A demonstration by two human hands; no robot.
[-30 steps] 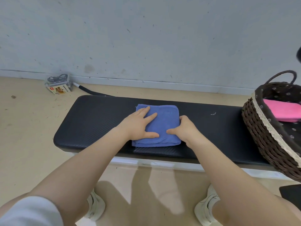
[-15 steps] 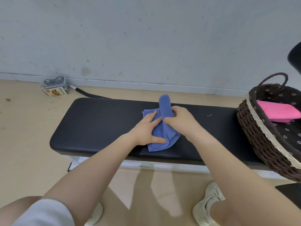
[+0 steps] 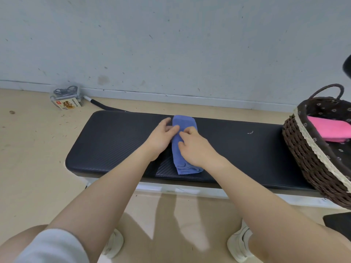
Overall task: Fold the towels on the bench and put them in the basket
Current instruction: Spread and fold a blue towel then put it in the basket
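Both hands press plush blue towel into narrow strip.

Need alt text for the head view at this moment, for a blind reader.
Two bare hands, left hand and right hand, press on a narrow folded blue towel lying on a black padded bench. At the bench's right end sits a dark woven wicker basket holding a folded pink towel.
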